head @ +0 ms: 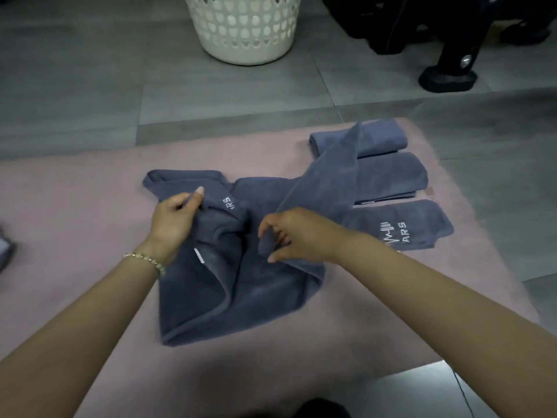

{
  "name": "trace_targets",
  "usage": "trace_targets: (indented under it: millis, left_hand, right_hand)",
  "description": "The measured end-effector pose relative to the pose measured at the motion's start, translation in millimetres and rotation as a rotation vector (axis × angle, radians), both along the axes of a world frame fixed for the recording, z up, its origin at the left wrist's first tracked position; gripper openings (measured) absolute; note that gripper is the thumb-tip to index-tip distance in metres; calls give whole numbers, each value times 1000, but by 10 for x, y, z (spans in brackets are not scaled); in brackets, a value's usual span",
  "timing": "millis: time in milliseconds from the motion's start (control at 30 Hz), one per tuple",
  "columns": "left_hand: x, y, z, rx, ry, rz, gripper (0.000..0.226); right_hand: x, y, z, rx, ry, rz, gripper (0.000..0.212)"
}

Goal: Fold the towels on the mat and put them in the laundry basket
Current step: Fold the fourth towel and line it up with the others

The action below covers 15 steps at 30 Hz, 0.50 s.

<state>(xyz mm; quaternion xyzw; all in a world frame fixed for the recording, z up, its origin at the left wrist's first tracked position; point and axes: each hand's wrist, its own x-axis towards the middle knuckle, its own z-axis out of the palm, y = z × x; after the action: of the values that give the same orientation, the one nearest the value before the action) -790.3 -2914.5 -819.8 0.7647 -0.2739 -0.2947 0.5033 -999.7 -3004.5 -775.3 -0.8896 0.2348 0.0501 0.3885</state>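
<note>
A loose blue-grey towel lies rumpled in the middle of the pink mat. My left hand pinches a fold of it near the white "ARS" lettering. My right hand pinches a raised edge of the same towel, whose far part drapes up over the folded ones. Three folded blue-grey towels sit in a row at the mat's right: the far one, the middle one and the near one with white lettering. The white laundry basket stands on the floor beyond the mat.
Grey floor tiles surround the mat. Black equipment with a foot stands at the back right. A dark object shows at the left edge.
</note>
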Motion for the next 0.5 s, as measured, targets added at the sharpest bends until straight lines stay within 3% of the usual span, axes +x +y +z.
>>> trace_targets:
  millis: [100, 167, 267, 400, 500]
  left_hand:
    - [274, 249, 97, -13, 404, 188, 20]
    - [498, 422, 152, -64, 539, 230, 21]
    - [666, 655, 235, -118, 580, 230, 34]
    - [593, 892, 236, -144, 561, 183, 33]
    - [511, 1011, 196, -150, 585, 145, 33]
  right_hand:
    - [405, 239, 173, -111, 13, 210, 22]
    - [630, 396, 274, -144, -1, 307, 18]
    - [914, 550, 363, -125, -59, 335, 16]
    - [1241, 568, 361, 180, -62, 176, 22]
    - [1418, 590, 292, 50, -59, 181, 19]
